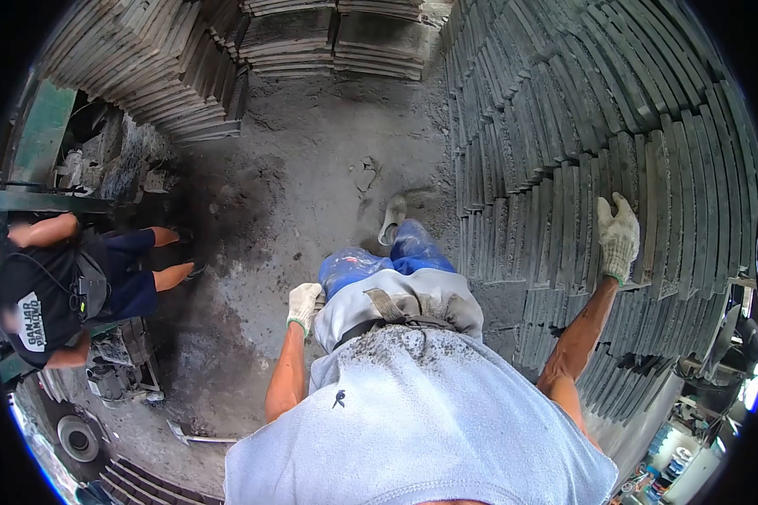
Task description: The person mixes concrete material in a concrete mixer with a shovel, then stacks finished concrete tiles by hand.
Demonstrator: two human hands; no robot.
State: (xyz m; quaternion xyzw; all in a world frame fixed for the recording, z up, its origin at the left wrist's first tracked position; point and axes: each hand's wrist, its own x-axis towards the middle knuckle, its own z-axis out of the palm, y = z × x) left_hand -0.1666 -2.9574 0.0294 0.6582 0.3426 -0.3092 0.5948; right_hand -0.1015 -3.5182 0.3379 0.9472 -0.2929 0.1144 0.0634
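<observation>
My right hand, in a whitish knit glove, reaches out against the tall stack of grey slabs on the right. Its thumb and fingers are apart, laid over the slab edges, with no slab in its grasp. My left hand, gloved the same way, hangs beside my left hip with its fingers curled in. Nothing shows in it, and it is nearest my blue, stained trousers. The slabs stand on edge in tight rows, layer on layer, rising well above my right hand.
More flat slabs are piled at the upper left and far back. A person in a black shirt works at a green machine on the left. A hammer-like tool lies on the dusty floor.
</observation>
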